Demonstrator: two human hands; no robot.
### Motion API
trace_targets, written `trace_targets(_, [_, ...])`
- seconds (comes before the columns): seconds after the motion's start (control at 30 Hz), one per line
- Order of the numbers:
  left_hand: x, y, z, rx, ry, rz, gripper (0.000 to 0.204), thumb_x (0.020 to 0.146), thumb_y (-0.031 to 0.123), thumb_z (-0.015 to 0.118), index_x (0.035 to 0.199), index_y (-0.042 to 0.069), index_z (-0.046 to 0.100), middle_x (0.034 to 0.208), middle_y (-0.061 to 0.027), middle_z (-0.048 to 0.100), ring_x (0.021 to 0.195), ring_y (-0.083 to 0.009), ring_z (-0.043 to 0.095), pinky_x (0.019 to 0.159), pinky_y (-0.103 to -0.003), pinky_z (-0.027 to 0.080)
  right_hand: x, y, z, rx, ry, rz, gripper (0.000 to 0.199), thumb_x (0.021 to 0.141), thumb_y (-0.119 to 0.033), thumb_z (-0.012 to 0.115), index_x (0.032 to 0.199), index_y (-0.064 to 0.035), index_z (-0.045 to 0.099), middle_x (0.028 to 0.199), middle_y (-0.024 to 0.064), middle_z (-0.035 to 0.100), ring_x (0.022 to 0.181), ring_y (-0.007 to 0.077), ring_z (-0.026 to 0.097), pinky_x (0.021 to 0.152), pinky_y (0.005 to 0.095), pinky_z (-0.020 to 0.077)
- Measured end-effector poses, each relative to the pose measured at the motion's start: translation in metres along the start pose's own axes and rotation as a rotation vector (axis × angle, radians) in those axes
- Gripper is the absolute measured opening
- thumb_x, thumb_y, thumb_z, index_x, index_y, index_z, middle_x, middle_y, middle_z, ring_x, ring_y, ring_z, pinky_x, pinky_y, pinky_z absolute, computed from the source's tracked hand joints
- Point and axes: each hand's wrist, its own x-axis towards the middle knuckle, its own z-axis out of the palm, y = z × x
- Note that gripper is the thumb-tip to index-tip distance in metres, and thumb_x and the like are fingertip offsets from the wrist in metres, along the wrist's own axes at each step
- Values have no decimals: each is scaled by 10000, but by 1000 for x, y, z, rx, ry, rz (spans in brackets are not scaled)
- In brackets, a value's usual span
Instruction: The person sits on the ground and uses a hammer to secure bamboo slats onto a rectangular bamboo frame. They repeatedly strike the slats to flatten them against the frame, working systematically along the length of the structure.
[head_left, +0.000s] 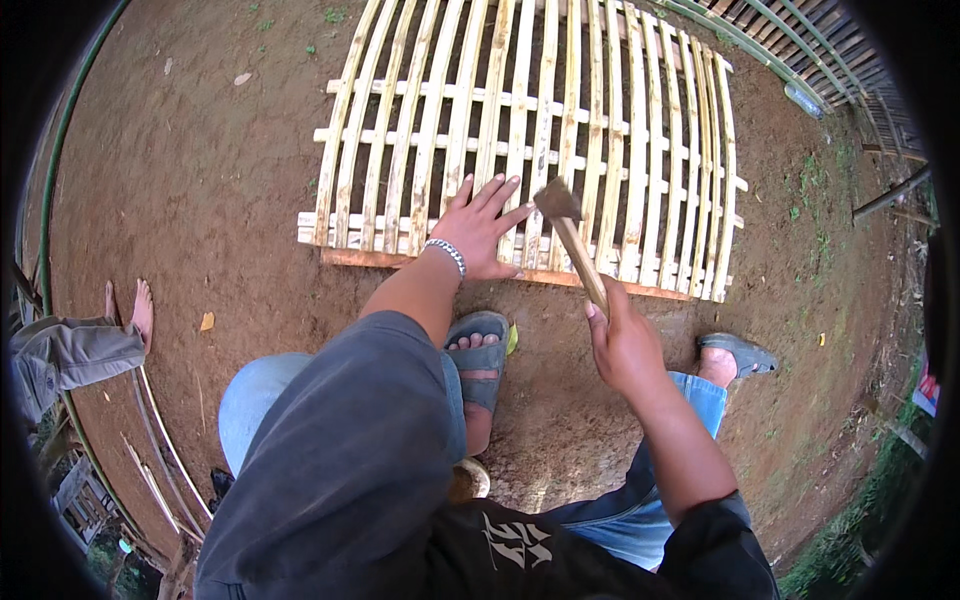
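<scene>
A panel of pale split-wood slats (520, 130) lies on the ground in front of me, its long slats crossing several thin rails. My left hand (478, 228) rests flat on the panel's near edge with its fingers spread. A chain bracelet circles that wrist. Wrapped round a wooden handle, my right hand (628, 335) holds a small hatchet (575, 235). The hatchet's dark, rusty head is over the slats just right of my left fingertips; whether it touches them I cannot tell. A reddish-brown board (550, 277) runs under the near edge.
Brown bare soil (250, 180) surrounds the panel. At the left are another person's bare foot (143, 312) and thin sticks (165, 430). A slatted fence (800, 45) and a plastic bottle (803, 101) are at the far right. My sandalled foot (478, 360) is close to the panel.
</scene>
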Motion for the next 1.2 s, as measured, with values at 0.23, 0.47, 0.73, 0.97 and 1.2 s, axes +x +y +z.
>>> trace_targets(0.23, [0,5,-18,51,-176,-13,1047,800,815,622,1614,205,374,1730,-137,204,1615,-299,131,1297,-574,74,-12,0,23,176,229,-186,443,1042,-236,595,1449,-98,490,1069,256,718,834,437,730,729,536,580])
trace_targets(0.47, [6,2,4,-9,13,54,1081,787,832,625,1622,202,351,1750,-127,117,1617,-302,111,1296,-579,75,-12,50,39,-214,-178,-20,431,1037,-241,589,1448,-147,499,1010,251,716,876,455,713,772,555,563])
trace_targets(0.73, [3,1,3,-12,-1,33,1088,777,806,662,1653,285,281,1750,-118,130,1616,-301,128,1299,-575,70,-9,35,37,-130,-96,-18,414,1044,-246,578,1430,-141,474,1022,243,719,872,436,719,777,552,574])
trace_targets(0.97, [-4,-2,6,28,-29,7,1077,787,801,653,1656,295,266,1744,-123,157,1619,-297,118,1299,-577,72,-19,27,44,52,223,-162,475,1025,-258,600,1461,-136,457,1038,228,723,845,433,723,745,550,586])
trace_targets(1.2, [-1,0,2,25,2,29,1095,762,757,710,1653,294,273,1738,-122,176,1609,-300,157,1296,-580,99,-26,52,67,-110,-106,-60,490,1008,-237,608,1470,-162,463,1066,215,725,887,427,722,783,532,582])
